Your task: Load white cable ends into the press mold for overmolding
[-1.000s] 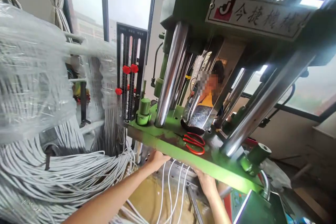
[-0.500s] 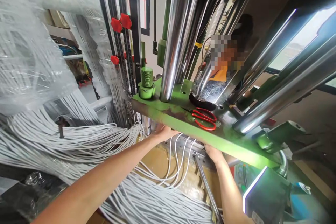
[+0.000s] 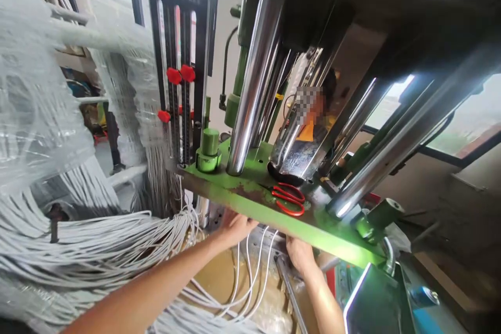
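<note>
Green plate [image 3: 279, 222] is showing lower as the head view is tilting up; white cables [image 3: 249, 263] are hanging beneath it, left hand [image 3: 235, 225] and right hand [image 3: 300, 254] staying there too, grips hidden, untellable; handling is seemingly continuing
</note>
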Demonstrator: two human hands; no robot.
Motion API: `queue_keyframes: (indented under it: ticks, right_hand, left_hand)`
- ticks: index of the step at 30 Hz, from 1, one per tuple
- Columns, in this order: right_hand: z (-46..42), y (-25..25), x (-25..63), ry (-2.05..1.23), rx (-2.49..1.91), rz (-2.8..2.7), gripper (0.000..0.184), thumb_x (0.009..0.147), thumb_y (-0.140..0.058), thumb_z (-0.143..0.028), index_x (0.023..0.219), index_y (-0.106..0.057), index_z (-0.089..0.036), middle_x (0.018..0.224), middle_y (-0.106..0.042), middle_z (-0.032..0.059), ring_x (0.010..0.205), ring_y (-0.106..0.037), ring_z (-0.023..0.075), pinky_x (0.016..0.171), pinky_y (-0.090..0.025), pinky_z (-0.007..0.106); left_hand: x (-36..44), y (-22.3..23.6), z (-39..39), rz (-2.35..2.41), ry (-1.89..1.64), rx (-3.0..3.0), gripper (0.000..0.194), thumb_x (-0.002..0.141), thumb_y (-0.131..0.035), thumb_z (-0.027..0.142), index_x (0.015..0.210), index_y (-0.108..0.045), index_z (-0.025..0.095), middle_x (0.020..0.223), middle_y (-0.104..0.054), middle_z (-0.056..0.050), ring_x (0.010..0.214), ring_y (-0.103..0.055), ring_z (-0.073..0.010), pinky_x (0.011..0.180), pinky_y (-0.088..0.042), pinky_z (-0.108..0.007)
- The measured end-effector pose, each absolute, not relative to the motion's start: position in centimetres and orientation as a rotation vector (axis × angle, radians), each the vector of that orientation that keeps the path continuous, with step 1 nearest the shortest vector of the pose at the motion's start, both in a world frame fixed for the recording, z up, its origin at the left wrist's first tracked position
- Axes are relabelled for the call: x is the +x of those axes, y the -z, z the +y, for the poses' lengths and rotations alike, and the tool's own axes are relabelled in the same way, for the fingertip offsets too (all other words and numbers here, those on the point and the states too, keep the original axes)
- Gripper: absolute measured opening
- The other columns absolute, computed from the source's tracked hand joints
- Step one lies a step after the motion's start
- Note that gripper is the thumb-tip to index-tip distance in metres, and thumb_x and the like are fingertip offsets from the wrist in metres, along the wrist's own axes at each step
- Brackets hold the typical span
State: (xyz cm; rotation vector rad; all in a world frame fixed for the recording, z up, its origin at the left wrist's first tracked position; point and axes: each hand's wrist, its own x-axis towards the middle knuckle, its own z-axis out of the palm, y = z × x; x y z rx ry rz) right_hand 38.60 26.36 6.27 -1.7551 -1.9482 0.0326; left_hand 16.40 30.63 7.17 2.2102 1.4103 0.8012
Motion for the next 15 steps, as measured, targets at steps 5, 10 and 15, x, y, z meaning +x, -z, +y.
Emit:
queue_keyframes:
  ticks: [5, 10, 15]
  right_hand:
    - [26.1, -5.4, 37.3, 0.05, -1.767, -2.134, 0.038, 0.085, -0.034, -0.006, 0.1, -0.069, -0.013, 0.104, -0.07, 0.0154, 0.104, -0.062, 0.0277, 0.094, -0.045, 0.043]
    - [26.4, -4.6, 37.2, 0.033, -1.837, -2.178, 0.04, 0.085, -0.036, -0.003, 0.11, -0.065, -0.01, 0.114, -0.067, 0.0171, 0.111, -0.059, 0.0264, 0.099, -0.041, 0.039]
    - [25.4, -4.5, 38.5, 0.002, -1.891, -2.162, 0.043, 0.082, -0.035, 0.002, 0.108, -0.067, -0.013, 0.108, -0.07, 0.0129, 0.106, -0.061, 0.0228, 0.095, -0.044, 0.032]
  left_hand:
    - [19.6, -6.6, 29.2, 1.305, -0.758, 2.376, 0.026, 0.089, -0.047, 0.029, 0.091, -0.072, 0.019, 0.098, -0.071, -0.009, 0.093, -0.063, -0.0269, 0.087, -0.044, -0.037]
    - [19.1, -6.3, 30.0, 1.331, -0.671, 2.436, 0.033, 0.091, -0.039, 0.022, 0.081, -0.069, 0.016, 0.081, -0.069, -0.01, 0.074, -0.062, -0.0216, 0.072, -0.045, -0.033]
    - [15.7, -5.6, 31.2, 1.399, -0.62, 2.54, 0.034, 0.088, -0.037, 0.017, 0.069, -0.065, 0.015, 0.07, -0.066, -0.01, 0.068, -0.06, -0.0214, 0.07, -0.042, -0.032]
